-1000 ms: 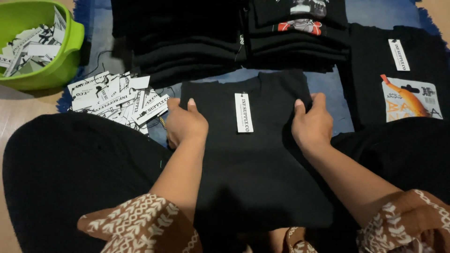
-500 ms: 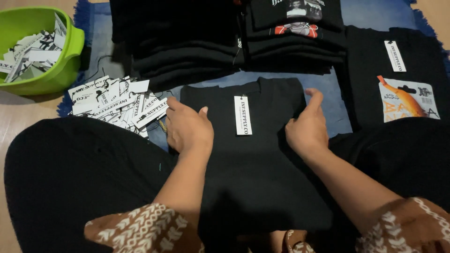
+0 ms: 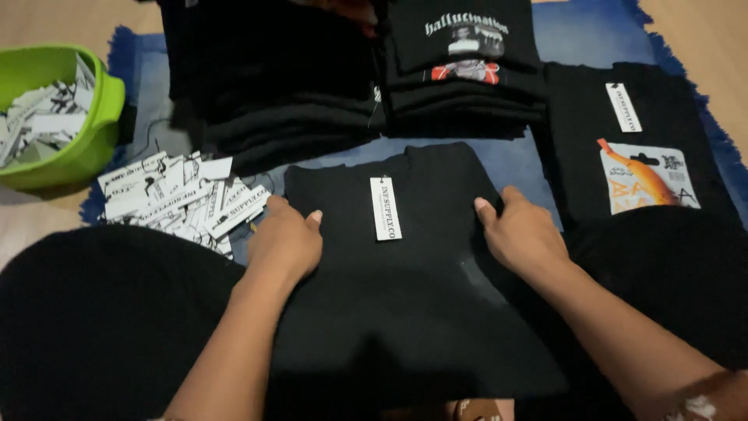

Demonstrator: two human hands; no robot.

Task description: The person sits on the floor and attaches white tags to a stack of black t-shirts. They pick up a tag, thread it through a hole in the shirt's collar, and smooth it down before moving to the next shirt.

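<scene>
The folded black shirt [image 3: 405, 265] lies flat on the blue rug [image 3: 545, 31], a white tag [image 3: 386, 208] at its twelve o'clock. The left hand [image 3: 284, 242] and right hand [image 3: 522, 234] press its side edges, fingers spread, gripping nothing. It looks soft, light and floppy, best lifted by both folded sides.

Under your left hand [image 3: 284, 242] and right hand [image 3: 523, 232] lies a matt black cloth T-shirt [image 3: 405, 273] bearing a smooth white paper tag [image 3: 386, 207], with loose paper tags [image 3: 175, 199] beside your left hand and a glossy green plastic tub [image 3: 74, 148] beyond them.
</scene>
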